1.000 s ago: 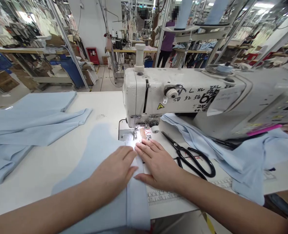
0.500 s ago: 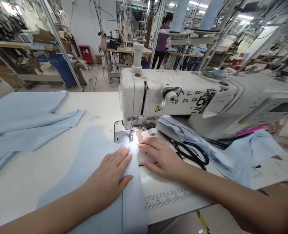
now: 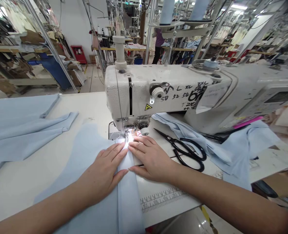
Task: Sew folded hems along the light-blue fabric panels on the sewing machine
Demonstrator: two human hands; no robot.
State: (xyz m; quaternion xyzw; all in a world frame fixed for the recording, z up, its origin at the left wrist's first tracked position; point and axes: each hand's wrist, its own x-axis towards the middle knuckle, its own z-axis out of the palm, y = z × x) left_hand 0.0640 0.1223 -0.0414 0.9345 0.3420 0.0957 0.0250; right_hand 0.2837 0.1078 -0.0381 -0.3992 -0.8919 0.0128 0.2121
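A light blue fabric piece [image 3: 92, 152] lies on the white table [image 3: 24, 182], its folded edge running up to the needle of a white sewing machine [image 3: 163, 94]. My left hand [image 3: 102, 174] lies flat on the fabric just left of the fold, fingers stretched out toward the needle. My right hand [image 3: 150, 157] rests flat at the right of the fold, fingertips close to the presser foot. Neither hand grips anything.
Black scissors [image 3: 185, 151] lie right of my right hand. More blue fabric [image 3: 22, 126] is piled at the left and under the machine arm [image 3: 231, 146]. A printed ruler [image 3: 163, 198] marks the table's front edge. A person [image 3: 158, 45] stands far back.
The view has shifted so the machine sits further left. My right hand has drawn in beside the fold again, and both hands have crept closer to the needle.
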